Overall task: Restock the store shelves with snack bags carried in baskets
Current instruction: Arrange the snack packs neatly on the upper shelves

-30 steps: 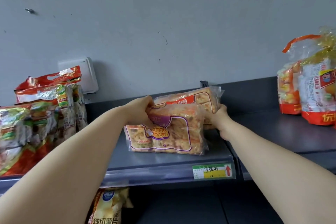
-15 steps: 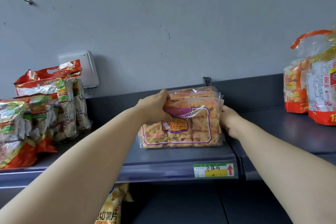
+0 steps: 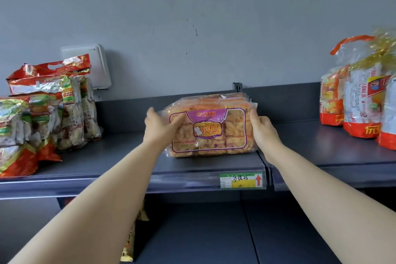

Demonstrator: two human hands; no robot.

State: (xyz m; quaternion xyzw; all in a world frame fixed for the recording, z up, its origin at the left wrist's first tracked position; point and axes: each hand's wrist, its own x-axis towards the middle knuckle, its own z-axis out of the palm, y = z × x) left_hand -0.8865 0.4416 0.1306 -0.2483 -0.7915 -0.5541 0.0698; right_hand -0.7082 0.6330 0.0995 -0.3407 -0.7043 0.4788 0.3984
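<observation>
Now the bag (image 3: 209, 128) stands upright on the shelf (image 3: 128, 163), no longer tilted. Your left hand (image 3: 159, 125) pinches its end and your right hand (image 3: 260, 126) presses flat; it looks ready to release.

The front bag (image 3: 209, 133) is hiding all but the top edges of the bags behind it (image 3: 231, 98), and it is leaving unclear how far the fingers of the left hand (image 3: 159, 127) and the right hand (image 3: 263, 129) are reaching round its sides. The left forearm (image 3: 107, 199) is covering most of a yellow bag (image 3: 128, 242) on the lower shelf (image 3: 192, 242), and the picture's edges are cutting off the bags on the left (image 3: 12, 135) and the bags on the right (image 3: 362, 105), whose gold ties (image 3: 383, 49) are blurring. The handwriting on the price label (image 3: 241, 180) is appearing too small to read.
</observation>
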